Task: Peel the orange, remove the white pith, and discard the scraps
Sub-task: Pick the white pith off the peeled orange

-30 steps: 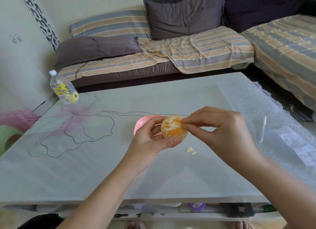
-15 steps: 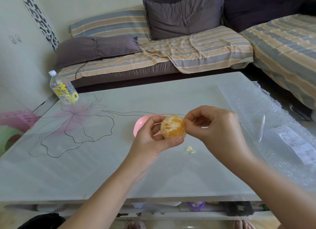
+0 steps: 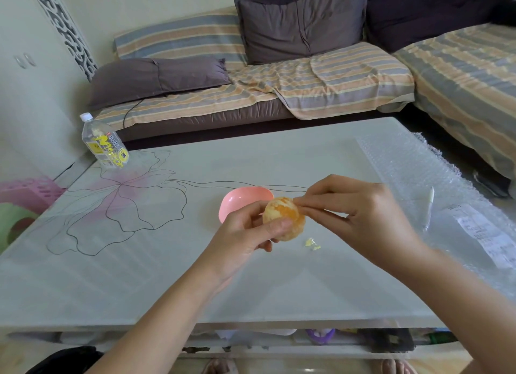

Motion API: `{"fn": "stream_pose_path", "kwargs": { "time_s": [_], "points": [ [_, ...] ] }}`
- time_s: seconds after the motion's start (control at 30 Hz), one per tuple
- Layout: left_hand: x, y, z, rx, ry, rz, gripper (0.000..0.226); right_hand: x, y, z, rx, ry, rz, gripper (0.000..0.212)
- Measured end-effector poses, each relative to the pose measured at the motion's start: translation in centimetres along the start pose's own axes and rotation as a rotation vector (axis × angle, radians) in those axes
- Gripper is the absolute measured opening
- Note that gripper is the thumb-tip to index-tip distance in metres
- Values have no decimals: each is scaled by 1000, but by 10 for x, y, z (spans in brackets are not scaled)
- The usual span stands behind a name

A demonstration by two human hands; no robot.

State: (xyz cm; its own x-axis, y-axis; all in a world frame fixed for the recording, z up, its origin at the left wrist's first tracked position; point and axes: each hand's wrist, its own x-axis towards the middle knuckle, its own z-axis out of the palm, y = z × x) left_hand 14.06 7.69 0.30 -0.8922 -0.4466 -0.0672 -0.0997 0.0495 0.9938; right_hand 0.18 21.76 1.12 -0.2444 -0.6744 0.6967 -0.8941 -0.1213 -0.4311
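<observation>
1. While I look down from the head camera, my left hand [image 3: 245,234] covers the lower and left side of the orange [image 3: 283,218], so I see only its upper right part; the thumb lies across its front.
2. My right hand [image 3: 360,214] pinches with thumb and forefinger at the upper right edge of the fruit. What is between the fingertips [image 3: 300,202] is too small to make out; it may be a thread of pith, I cannot tell.
3. My left hand is closed around the orange and carries it above the table [image 3: 139,276], just in front of the pink bowl [image 3: 240,202]. The hand hides the near part of this bowl, and I cannot see what is inside.
4. Small pale scraps [image 3: 312,244] lie on the table, just right of and below the fruit.
5. Both forearms are cut off by the bottom of the frame. The paper slip [image 3: 485,234] on the bubble wrap [image 3: 413,164] is cut by the right edge, and its print is unreadable.
6. The near table edge runs under my forearms. Wide free surface is at the left, over the flower drawing; the bottle [image 3: 104,143] stands well apart at the far left corner.
7. The orange is nearly round, so I cannot name a long axis. Bare orange flesh faces me, with whitish pith patches at its top left.
</observation>
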Motion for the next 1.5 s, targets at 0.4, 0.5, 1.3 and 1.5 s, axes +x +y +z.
{"fn": "stream_pose_path", "kwargs": {
  "time_s": [0.4, 0.5, 1.3, 1.5],
  "points": [
    [0, -2, 5, 66, 116, -30, 39, -2, 0, 5, -172, -65, -46, 30],
    [0, -2, 7, 73, 128, -28, 44, -3, -1, 10, -209, -42, -17, 35],
    [-4, 6, -3, 63, -8, -36, 23, 0, -13, 8, -66, -10, 221, 13],
    [-4, 7, -9, -184, -108, -40, 37, 4, -9, -6, 269, -21, 430, 13]
  ]
}}
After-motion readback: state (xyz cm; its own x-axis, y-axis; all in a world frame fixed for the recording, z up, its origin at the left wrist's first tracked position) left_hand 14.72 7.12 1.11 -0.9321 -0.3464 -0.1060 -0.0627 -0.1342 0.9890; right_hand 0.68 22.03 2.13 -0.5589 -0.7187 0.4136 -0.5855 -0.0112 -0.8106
